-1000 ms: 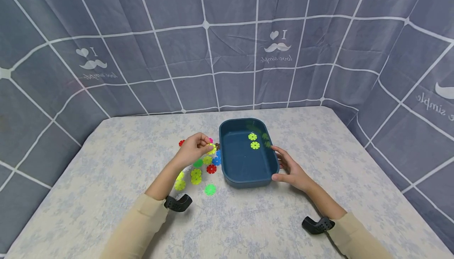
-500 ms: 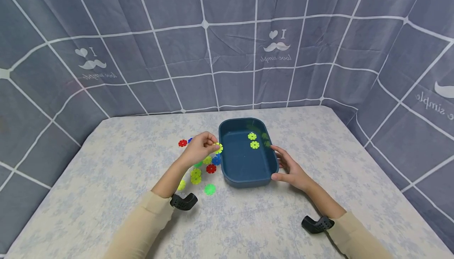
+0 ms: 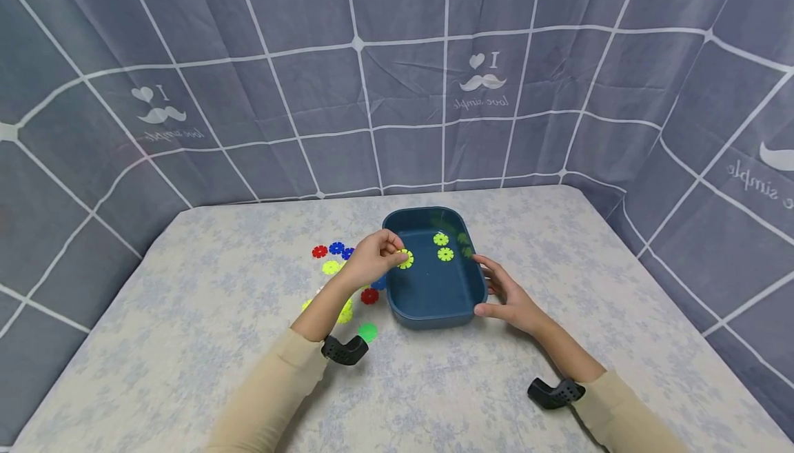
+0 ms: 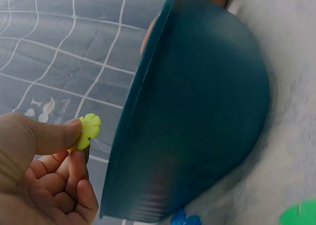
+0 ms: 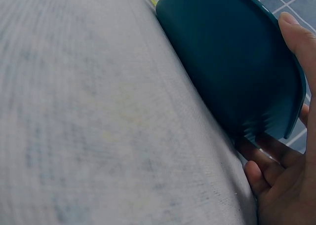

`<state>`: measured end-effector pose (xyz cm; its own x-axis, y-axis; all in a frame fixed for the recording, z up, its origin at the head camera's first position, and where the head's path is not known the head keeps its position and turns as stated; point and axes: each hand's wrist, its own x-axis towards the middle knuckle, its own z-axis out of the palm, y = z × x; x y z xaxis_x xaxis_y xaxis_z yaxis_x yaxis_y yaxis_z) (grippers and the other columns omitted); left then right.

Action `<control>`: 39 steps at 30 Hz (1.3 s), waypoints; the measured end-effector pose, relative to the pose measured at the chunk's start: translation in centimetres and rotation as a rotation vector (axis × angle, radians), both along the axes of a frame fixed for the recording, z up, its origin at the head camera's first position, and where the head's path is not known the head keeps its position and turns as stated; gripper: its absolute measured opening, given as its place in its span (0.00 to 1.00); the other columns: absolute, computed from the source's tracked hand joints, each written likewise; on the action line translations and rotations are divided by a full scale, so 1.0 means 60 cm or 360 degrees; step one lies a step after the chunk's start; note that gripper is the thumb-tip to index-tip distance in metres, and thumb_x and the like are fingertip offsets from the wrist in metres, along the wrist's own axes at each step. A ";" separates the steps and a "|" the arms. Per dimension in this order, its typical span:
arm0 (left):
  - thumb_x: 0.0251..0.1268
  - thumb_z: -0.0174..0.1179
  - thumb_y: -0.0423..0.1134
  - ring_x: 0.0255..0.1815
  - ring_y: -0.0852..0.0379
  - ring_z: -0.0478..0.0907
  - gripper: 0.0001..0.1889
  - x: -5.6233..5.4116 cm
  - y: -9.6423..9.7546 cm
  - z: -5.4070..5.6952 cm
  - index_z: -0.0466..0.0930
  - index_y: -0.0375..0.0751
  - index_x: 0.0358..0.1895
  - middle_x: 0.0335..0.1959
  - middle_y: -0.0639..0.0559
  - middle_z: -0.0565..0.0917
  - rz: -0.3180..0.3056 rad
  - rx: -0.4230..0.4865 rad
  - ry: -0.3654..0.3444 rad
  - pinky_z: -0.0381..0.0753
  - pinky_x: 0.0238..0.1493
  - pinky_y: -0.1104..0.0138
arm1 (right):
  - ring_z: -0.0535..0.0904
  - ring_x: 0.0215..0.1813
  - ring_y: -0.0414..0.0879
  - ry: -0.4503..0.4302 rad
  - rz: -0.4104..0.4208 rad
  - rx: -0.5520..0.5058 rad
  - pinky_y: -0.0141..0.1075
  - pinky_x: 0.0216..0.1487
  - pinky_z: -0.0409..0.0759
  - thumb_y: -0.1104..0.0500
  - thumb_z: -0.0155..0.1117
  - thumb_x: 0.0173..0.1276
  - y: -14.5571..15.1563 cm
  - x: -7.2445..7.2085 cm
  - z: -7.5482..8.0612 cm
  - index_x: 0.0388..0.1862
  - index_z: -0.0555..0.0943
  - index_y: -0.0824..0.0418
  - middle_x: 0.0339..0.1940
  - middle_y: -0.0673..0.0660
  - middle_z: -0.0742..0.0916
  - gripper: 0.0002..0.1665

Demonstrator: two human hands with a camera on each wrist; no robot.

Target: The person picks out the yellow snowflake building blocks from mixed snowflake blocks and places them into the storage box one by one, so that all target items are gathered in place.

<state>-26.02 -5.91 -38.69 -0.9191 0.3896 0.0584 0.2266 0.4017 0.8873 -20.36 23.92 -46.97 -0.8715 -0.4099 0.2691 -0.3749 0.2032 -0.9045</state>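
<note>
Between thumb and forefinger, my left hand point(image 3: 371, 261) pinches a yellow-green snowflake disc point(image 3: 406, 259), over the left side of a dark teal plastic bin point(image 3: 428, 298). The left wrist view shows the disc point(image 4: 91, 130) edge-on, apart from the bin wall point(image 4: 197, 96). Inside the bin lie two similar yellow-green discs point(image 3: 445, 254). My right hand point(image 3: 511, 301) rests against the bin's right side, its thumb at the rim near the front corner. In the right wrist view, the right hand's fingers point(image 5: 269, 163) touch the outer wall low down, loosely spread.
Left of the bin, several loose discs lie on the patterned cloth, among them a red disc point(image 3: 369, 296), a green disc point(image 3: 368, 332) and a blue disc point(image 3: 337, 248). My left forearm hides some of them. A grey grid curtain point(image 3: 403, 94) hangs behind the table.
My left hand has carried the yellow-green disc rightward from above the loose discs, across the bin's left rim, to over its inside. The right hand and bin stay in place.
</note>
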 end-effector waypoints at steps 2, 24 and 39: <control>0.65 0.63 0.32 0.31 0.54 0.73 0.08 0.000 0.006 -0.002 0.75 0.34 0.41 0.31 0.47 0.77 -0.0002 0.0001 0.0005 0.75 0.34 0.68 | 0.63 0.69 0.68 0.0003 0.0001 -0.0001 0.35 0.60 0.69 0.53 0.71 0.62 0.001 0.000 -0.001 0.79 0.52 0.58 0.72 0.72 0.63 0.53; 0.66 0.63 0.33 0.31 0.54 0.73 0.08 -0.010 0.064 0.000 0.75 0.34 0.42 0.32 0.48 0.78 -0.0107 -0.0029 0.0075 0.75 0.36 0.67 | 0.62 0.70 0.67 -0.0010 -0.0015 0.0000 0.35 0.61 0.69 0.54 0.71 0.61 0.001 -0.001 -0.003 0.78 0.52 0.56 0.73 0.70 0.63 0.53; 0.65 0.63 0.32 0.32 0.56 0.74 0.09 -0.027 0.104 -0.005 0.76 0.32 0.42 0.31 0.47 0.78 -0.0151 -0.0022 0.0047 0.76 0.37 0.69 | 0.63 0.69 0.67 -0.0019 -0.0042 0.0041 0.36 0.61 0.69 0.57 0.71 0.61 -0.001 -0.001 0.001 0.78 0.53 0.56 0.72 0.71 0.63 0.52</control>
